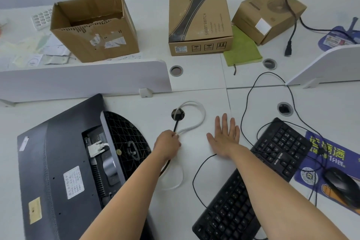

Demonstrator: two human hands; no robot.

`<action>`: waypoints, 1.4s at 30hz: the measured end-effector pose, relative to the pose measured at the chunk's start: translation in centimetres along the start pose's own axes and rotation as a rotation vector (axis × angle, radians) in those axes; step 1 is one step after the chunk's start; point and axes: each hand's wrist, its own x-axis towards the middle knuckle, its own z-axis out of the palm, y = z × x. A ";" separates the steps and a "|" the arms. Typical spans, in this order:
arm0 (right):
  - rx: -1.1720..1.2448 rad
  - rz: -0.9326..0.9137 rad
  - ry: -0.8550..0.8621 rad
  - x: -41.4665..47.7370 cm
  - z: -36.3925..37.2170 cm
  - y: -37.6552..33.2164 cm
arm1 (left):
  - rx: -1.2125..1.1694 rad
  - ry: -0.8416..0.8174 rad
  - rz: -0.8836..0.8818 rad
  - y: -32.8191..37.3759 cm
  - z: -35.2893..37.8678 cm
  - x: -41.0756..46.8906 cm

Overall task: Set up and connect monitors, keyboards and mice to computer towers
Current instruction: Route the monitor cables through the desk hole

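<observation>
A dark monitor (58, 171) lies face down at the left with its round stand base (126, 138) turned up and a white connector (97, 147) plugged into its back. My left hand (167, 143) grips a white cable (196, 121) and a black cable (176, 125) together, just below the desk's cable hole (177, 114). The white cable loops out of that hole. My right hand (224, 138) rests flat on the desk with fingers spread, left of the black keyboard (253, 181). A black mouse (342, 183) sits on a blue mouse pad (327, 161).
Beyond the white divider (81, 78) stand an open cardboard box (93, 25), a switch box (198, 19), a smaller box (268, 13) and a green notebook (241, 48). Thin black cords (247, 103) trail across the desk. More cable holes (284, 108) lie to the right.
</observation>
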 end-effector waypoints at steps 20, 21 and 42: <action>0.016 0.019 -0.012 0.0 -0.2 -0.1 | 0.956 -0.003 0.502 0.9 2.2 3.1; 0.015 0.019 -0.011 -0.1 -0.2 -0.1 | 0.829 -0.030 0.430 1.0 1.9 2.9; 0.022 0.022 0.011 -0.5 -0.1 -0.4 | -0.414 -0.095 0.030 2.8 -3.5 3.8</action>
